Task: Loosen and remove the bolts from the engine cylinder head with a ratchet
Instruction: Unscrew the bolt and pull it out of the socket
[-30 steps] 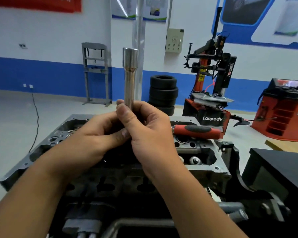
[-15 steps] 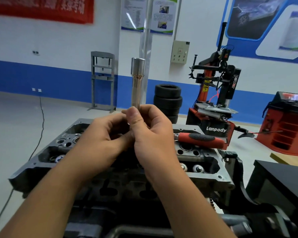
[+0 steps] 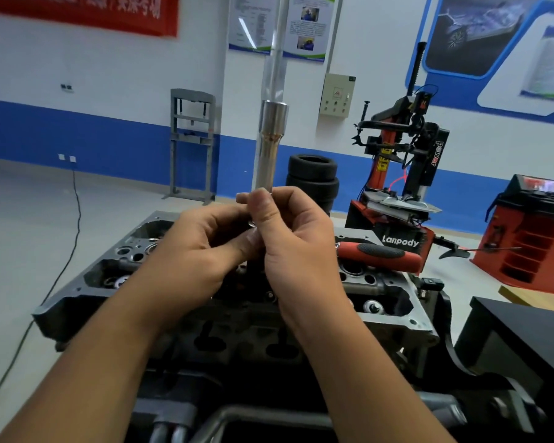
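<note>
A long socket (image 3: 271,145) is held upright over the head (image 3: 394,302), gripped by both the left hand (image 3: 202,251) and right hand (image 3: 296,241); the ratchet (image 3: 379,255) lies unused. Bolt removal looks unfinished.

A white wall (image 3: 109,68) with a blue band, grey floor (image 3: 20,219), stacked tyres (image 3: 312,179), a tyre changer (image 3: 397,174).

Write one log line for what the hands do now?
hands: left hand and right hand hold socket upright | ratchet: on cylinder head

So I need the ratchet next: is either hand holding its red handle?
No, the red-handled ratchet lies on the cylinder head; both hands grip the socket.
</note>
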{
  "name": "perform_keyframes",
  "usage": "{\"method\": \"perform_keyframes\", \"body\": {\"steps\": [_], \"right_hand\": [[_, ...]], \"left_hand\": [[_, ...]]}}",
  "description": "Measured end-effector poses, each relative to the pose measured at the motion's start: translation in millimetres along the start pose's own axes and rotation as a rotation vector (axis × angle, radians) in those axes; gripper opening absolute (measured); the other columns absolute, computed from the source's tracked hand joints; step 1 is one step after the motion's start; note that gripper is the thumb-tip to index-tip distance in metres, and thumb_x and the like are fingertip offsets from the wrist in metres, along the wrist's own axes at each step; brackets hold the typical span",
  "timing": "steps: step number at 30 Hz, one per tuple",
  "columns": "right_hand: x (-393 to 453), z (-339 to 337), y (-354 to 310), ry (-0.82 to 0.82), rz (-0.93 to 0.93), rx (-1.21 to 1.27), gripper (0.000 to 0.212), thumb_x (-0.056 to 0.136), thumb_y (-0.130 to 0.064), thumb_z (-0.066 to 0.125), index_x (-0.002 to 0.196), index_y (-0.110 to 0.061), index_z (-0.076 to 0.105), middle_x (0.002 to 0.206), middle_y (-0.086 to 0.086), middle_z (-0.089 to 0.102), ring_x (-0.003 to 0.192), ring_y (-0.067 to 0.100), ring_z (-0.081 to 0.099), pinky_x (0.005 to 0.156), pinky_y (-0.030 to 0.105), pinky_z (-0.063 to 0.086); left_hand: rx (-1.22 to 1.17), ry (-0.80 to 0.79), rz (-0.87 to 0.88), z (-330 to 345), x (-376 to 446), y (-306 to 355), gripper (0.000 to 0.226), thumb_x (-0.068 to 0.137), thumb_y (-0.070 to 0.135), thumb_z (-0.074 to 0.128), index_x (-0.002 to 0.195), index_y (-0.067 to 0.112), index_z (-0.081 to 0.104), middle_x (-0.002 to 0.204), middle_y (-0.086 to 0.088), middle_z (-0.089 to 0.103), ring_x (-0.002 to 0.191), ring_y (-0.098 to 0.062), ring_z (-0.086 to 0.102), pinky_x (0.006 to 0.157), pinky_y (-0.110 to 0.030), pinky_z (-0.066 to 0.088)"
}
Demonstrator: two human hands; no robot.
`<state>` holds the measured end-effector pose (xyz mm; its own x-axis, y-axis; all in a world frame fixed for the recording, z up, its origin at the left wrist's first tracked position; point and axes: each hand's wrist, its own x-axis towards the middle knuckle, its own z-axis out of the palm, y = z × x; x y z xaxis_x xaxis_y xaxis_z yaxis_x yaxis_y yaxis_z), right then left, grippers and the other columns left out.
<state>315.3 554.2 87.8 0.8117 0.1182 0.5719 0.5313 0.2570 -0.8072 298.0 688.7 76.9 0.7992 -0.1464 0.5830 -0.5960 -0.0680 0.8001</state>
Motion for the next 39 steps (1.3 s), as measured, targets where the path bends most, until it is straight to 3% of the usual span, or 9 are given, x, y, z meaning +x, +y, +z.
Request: {"method": "perform_keyframes", "body": {"steps": [4,9,14,18,22,28,33,36,39], "right_hand": [[1.6,-1.2,2.9,-0.021,0.004,-0.002,0.025,0.103,-0.030,0.058,0.098,-0.010,0.072,0.099,0.011,0.076,0.099,0.027,0.074,0.089,0.047,0.062],[3.5,-4.7,3.4,0.013,0.042,0.031,0.014,0.091,-0.030,0.078,0.094,-0.019,0.070,0.101,0.007,0.078,0.095,0.020,0.076,0.084,0.038,0.063],[2.2,-3.9,0.3,-0.030,0.045,0.028,0.020,0.099,-0.029,0.066,0.100,-0.010,0.072,0.090,0.001,0.078,0.082,0.007,0.073,0.077,0.028,0.063],[0.6,-3.5,-1.2,-0.017,0.043,0.030,0.022,0.100,-0.032,0.064,0.096,-0.014,0.076,0.088,0.011,0.074,0.079,0.013,0.070,0.076,0.030,0.060],[0.1,-4.5,-0.9,-0.045,0.027,0.046,0.011,0.094,-0.024,0.074,0.094,-0.014,0.071,0.086,-0.002,0.076,0.081,0.012,0.074,0.076,0.030,0.063],[-1.1,-3.6,-1.5,-0.064,0.024,0.007,0.018,0.103,-0.026,0.061,0.097,-0.020,0.077,0.094,-0.001,0.078,0.091,0.010,0.074,0.081,0.026,0.061],[-0.1,-2.9,-1.6,-0.050,0.062,0.012,0.012,0.097,-0.023,0.072,0.103,-0.014,0.072,0.097,-0.001,0.078,0.088,0.010,0.075,0.077,0.023,0.060],[0.6,-2.0,-1.4,-0.055,0.066,0.031,0.012,0.099,-0.021,0.070,0.104,-0.010,0.072,0.100,0.005,0.079,0.095,0.018,0.076,0.083,0.030,0.062],[0.5,-1.6,-2.5,-0.047,0.069,0.018,0.013,0.100,-0.021,0.067,0.105,-0.012,0.075,0.095,-0.002,0.078,0.093,0.013,0.075,0.083,0.028,0.061]], "left_hand": [[0.021,0.053,-0.025,0.9,2.4,-1.5,0.040,0.091,0.022,0.061,0.130,0.017,0.068,0.118,0.003,0.077,0.115,-0.014,0.072,0.097,-0.035,0.058],[0.102,0.176,0.019,3.0,1.8,-3.0,0.031,0.082,0.024,0.076,0.113,0.016,0.075,0.104,0.000,0.080,0.100,-0.016,0.077,0.085,-0.030,0.062],[-0.010,0.058,-0.023,0.0,-0.2,-2.2,0.028,0.097,0.026,0.060,0.121,0.023,0.076,0.115,-0.002,0.078,0.110,-0.020,0.074,0.085,-0.031,0.062],[0.019,0.086,0.008,1.9,1.9,-2.2,0.031,0.091,0.025,0.064,0.120,0.023,0.075,0.115,0.003,0.079,0.112,-0.015,0.074,0.096,-0.030,0.059],[0.093,0.265,0.074,6.4,-2.6,-1.8,0.038,0.069,0.041,0.081,0.103,0.024,0.078,0.097,0.000,0.081,0.090,-0.017,0.079,0.077,-0.028,0.063],[0.021,0.043,0.075,3.4,-1.9,0.7,0.031,0.094,0.023,0.060,0.121,0.020,0.074,0.111,0.002,0.079,0.108,-0.014,0.075,0.087,-0.019,0.057],[0.150,0.237,0.146,11.3,-0.6,-3.3,0.026,0.082,0.028,0.070,0.108,0.028,0.076,0.099,0.011,0.080,0.096,-0.006,0.076,0.078,-0.014,0.057],[0.139,0.316,0.150,11.8,-2.6,-5.2,0.027,0.076,0.032,0.077,0.103,0.029,0.078,0.096,0.010,0.081,0.091,-0.007,0.077,0.075,-0.018,0.060],[0.164,0.173,0.114,8.5,-1.9,-5.4,0.021,0.095,0.029,0.072,0.115,0.027,0.077,0.107,0.006,0.080,0.101,-0.013,0.076,0.082,-0.034,0.064]]}}
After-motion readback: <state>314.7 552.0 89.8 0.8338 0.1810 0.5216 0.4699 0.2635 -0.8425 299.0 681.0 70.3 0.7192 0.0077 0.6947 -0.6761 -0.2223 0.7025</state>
